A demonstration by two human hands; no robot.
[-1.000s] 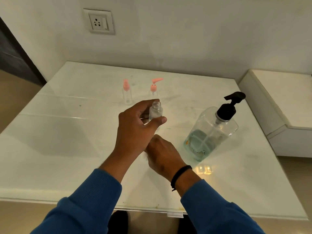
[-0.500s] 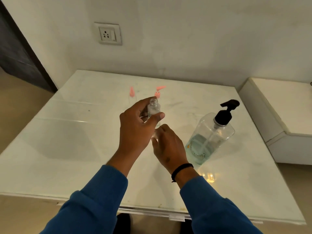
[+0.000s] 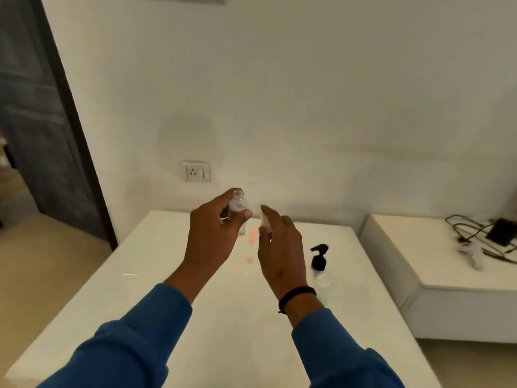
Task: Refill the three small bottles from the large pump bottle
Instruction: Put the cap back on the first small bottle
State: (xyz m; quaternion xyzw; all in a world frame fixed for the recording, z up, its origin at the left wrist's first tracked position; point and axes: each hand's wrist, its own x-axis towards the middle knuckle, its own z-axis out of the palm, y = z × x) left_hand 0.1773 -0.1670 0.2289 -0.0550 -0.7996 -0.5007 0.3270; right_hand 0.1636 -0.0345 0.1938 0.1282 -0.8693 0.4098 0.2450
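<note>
- You have a white, glossy table [image 3: 173, 298] before you, set against the pale wall; its near corner runs off the bottom edge.
- On its right half stands the large pump bottle [image 3: 319, 264] — black pump head, clear body, blurred; it is upright.
- Further back, near the middle, you can make out a small bottle with a pink top [image 3: 252, 236], smeared by motion; a second pink smudge [image 3: 249, 259] sits just in front of it, and you cannot tell whether that is a bottle or a reflection.
- To your right a lower white bench [image 3: 436, 275] stands apart from the table; on it lie tangled dark cables [image 3: 472, 233] and a dark flat device [image 3: 500, 235] — touching one another.
</note>
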